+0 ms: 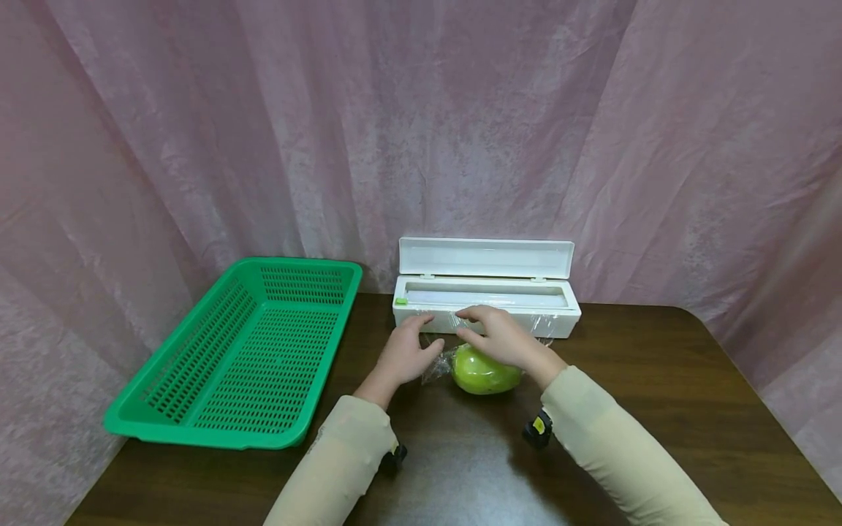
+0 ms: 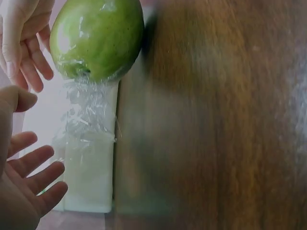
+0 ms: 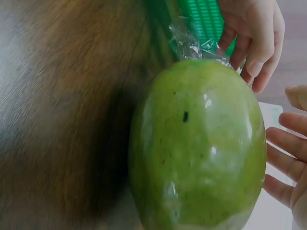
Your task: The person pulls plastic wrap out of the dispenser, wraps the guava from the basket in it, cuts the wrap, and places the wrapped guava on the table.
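Note:
A smooth, oval green fruit that looks like a mango (image 1: 485, 371) lies on the table, wrapped in clear plastic film. Loose crinkled film (image 2: 88, 110) bunches out from its left end. My left hand (image 1: 403, 352) is beside that end, fingers apart and loosely bent, with nothing in its grasp. Over the far side of the fruit hovers my right hand (image 1: 503, 337), its fingers spread and relaxed (image 3: 288, 148). Just behind both hands sits a white cling film dispenser (image 1: 487, 299) with its lid raised.
At the left of the brown table (image 1: 658, 380) stands a green plastic basket (image 1: 332, 365) with slotted sides and floor. A pink curtain (image 1: 421, 131) hangs close behind the table. Cream sleeves (image 1: 612, 431) cover my forearms.

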A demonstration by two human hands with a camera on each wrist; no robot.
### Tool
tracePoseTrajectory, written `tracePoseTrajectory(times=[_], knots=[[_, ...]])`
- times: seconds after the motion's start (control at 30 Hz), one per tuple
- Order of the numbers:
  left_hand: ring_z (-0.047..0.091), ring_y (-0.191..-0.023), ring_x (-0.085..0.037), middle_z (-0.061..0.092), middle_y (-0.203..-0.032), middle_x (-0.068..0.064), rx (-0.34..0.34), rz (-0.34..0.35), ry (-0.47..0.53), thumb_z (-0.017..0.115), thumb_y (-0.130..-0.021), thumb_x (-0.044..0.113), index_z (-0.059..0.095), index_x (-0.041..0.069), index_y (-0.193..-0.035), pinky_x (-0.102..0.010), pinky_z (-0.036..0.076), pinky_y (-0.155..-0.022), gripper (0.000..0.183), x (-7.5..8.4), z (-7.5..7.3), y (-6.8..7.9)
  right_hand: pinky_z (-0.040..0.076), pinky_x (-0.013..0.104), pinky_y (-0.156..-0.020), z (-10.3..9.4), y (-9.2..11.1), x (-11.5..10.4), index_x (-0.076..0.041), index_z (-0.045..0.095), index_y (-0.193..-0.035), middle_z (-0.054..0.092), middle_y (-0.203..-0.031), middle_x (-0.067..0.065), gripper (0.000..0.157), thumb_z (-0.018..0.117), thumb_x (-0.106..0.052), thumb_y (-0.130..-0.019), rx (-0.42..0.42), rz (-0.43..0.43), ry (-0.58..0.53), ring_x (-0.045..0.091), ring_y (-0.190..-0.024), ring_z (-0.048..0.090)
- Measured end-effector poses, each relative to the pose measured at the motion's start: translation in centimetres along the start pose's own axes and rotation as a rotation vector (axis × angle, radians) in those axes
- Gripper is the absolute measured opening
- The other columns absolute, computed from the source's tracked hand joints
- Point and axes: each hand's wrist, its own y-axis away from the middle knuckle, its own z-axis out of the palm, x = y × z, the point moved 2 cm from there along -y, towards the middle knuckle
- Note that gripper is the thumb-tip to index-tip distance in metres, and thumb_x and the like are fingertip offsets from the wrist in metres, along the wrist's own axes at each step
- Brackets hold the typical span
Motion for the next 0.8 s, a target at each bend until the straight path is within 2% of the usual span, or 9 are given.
tracePoseTrajectory(times=[0.27, 0.43, 0.6, 0.8], knots=[[0.056, -0.113, -0.030, 0.057, -0.123, -0.014, 0.217, -0.076, -0.028, 0.064, -0.088, 0.027, 0.055, 0.005, -0.128, -0.045, 0.047, -0.094, 0.046, -1.0, -0.7, -0.5, 0.042, 0.046, -0.103, 0.5, -1.2, -0.7, -0.005, 0.055, -0.130, 0.058, -0.130, 0.012, 0.044, 0.055, -0.031, -0.095, 0.026, 0.032, -0.058, 0.030, -0.120, 0.055], [0.054, -0.110, -0.031, 0.055, -0.120, -0.015, 0.326, -0.125, -0.025, 0.067, -0.086, 0.030, 0.053, 0.004, -0.128, -0.046, 0.046, -0.092, 0.050, -1.5, -1.1, -0.9, 0.041, 0.045, -0.103, 0.9, -2.0, -1.0, -0.005, 0.054, -0.131, 0.058, -0.131, 0.012, 0.044, 0.057, -0.030, -0.095, 0.045, 0.045, -0.085, 0.029, -0.121, 0.054], [0.046, -0.122, -0.036, 0.042, -0.135, -0.019, 0.359, -0.175, 0.002, 0.068, -0.086, 0.035, 0.043, 0.002, -0.137, -0.049, 0.042, -0.098, 0.066, -1.9, -1.1, -1.5, 0.041, 0.044, -0.104, 1.3, -2.8, -1.3, -0.003, 0.055, -0.130, 0.058, -0.131, 0.013, 0.044, 0.056, -0.030, -0.095, 0.062, 0.028, -0.079, 0.030, -0.121, 0.054], [0.037, -0.133, -0.039, 0.033, -0.147, -0.024, 0.328, -0.235, 0.061, 0.068, -0.084, 0.042, 0.027, 0.000, -0.146, -0.050, 0.035, -0.107, 0.085, -2.5, -0.8, -2.4, 0.041, 0.043, -0.104, 1.8, -3.7, -1.7, -0.003, 0.056, -0.129, 0.059, -0.129, 0.012, 0.044, 0.057, -0.029, -0.094, 0.079, 0.014, -0.064, 0.029, -0.121, 0.054]])
